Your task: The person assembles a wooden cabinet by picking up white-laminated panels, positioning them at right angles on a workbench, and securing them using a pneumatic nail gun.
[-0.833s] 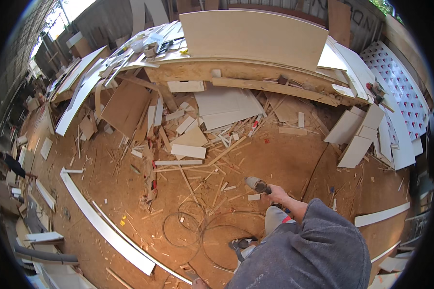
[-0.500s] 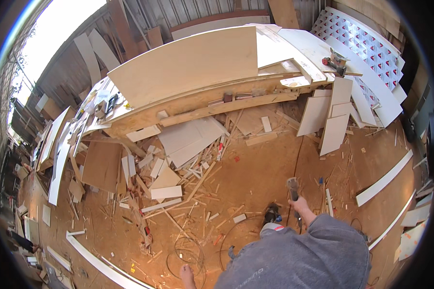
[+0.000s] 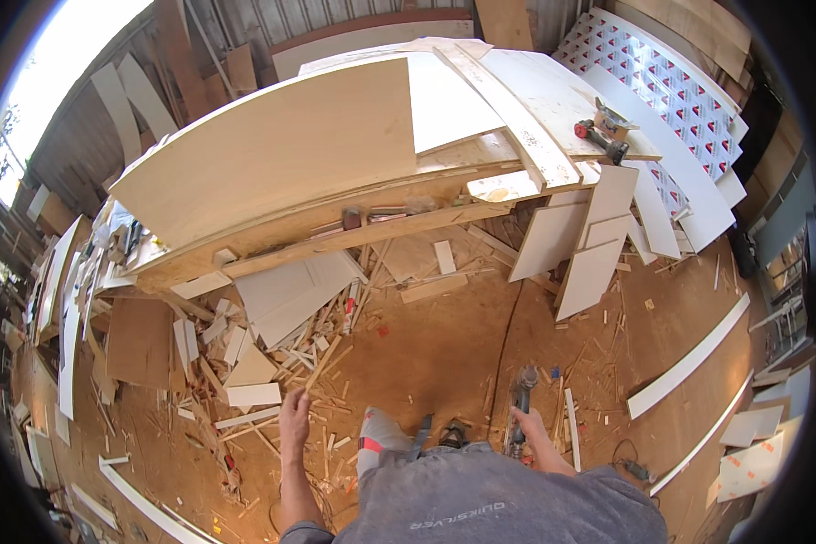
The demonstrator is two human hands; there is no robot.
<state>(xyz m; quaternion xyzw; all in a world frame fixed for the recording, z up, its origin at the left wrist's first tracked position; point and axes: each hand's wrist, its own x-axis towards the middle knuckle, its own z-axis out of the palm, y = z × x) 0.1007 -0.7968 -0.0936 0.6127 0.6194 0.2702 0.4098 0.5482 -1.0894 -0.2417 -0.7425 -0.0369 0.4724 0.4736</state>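
My right hand (image 3: 533,424) is closed round the body of a grey-and-black power tool (image 3: 523,385), which looks like an angle grinder, with its rounded head pointing away from me. It is held low at my right side, above the floor. My left hand (image 3: 294,415) is in front of me on the left with its fingers curled in, and no held thing shows. Behind its fingertips in the picture is a thin wooden strip (image 3: 325,363) in the scrap pile; I cannot see them touching. Ahead stands a long curved wooden bench (image 3: 290,249) with a large cream panel (image 3: 272,150) upright along its edge.
Wood offcuts (image 3: 254,394) and splinters litter the brown floor. A dark cord (image 3: 506,340) runs from the bench towards me. White boards (image 3: 594,249) lean at the bench's right end; a red-and-black cordless tool (image 3: 600,140) lies on top. A curved white strip (image 3: 689,358) lies at right.
My left hand has risen from the lower edge and reached forward. The right hand still grips the tool. The view has shifted, moving the bench left in it.
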